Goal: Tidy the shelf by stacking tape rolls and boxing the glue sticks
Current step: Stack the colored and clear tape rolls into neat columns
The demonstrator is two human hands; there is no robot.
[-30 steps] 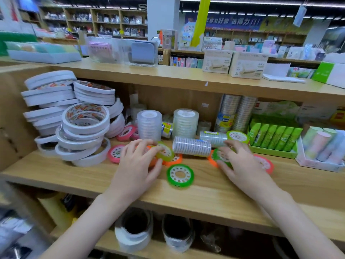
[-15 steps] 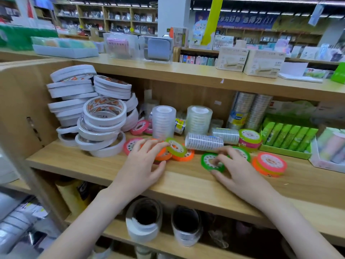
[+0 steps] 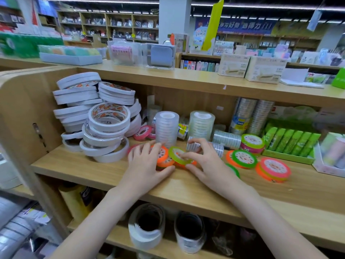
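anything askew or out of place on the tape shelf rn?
Yes. The yellow-green tape roll under the right hand sits tilted on an orange tape roll, not flat. The white tape roll pile at left leans unevenly. One clear tape sleeve lies on its side while two clear tape stacks stand upright.

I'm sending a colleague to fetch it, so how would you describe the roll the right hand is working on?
On the middle wooden shelf, look just right of the heap of white tape rolls. The right hand pinches a tilted yellow-green roll. Unlike the orange rolls beside it, its rim is lime and it leans instead of lying flat.
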